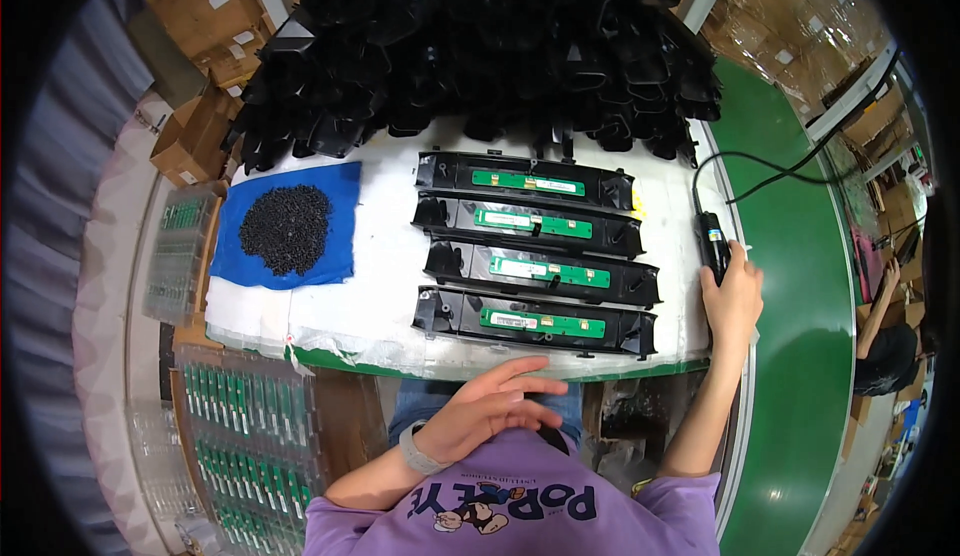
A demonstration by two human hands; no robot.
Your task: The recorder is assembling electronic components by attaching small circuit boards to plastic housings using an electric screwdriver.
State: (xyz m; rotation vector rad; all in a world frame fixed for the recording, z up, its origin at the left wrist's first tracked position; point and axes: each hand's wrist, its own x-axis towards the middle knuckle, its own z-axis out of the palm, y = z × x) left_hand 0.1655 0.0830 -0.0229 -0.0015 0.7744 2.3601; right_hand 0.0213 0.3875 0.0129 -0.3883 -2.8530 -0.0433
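My right hand (733, 294) is closed around the lower part of a black corded electric screwdriver (713, 246) at the table's right edge. My left hand (495, 408) hovers over my lap, fingers spread, with nothing in it. Just beyond it, several long black plastic housings lie in a stack of rows, each carrying a green circuit board; the nearest board (542, 323) sits in the nearest housing (440, 311). To the left, a heap of small black screws (287, 230) rests on a blue cloth (342, 196). The screwdriver's tip is hard to make out.
A large pile of black plastic parts (480, 46) covers the table's far side. Clear trays of green boards (250, 406) stand at the lower left. A green conveyor belt (800, 376) runs along the right, crossed by the black cable (770, 168). Another person (888, 356) works farther right.
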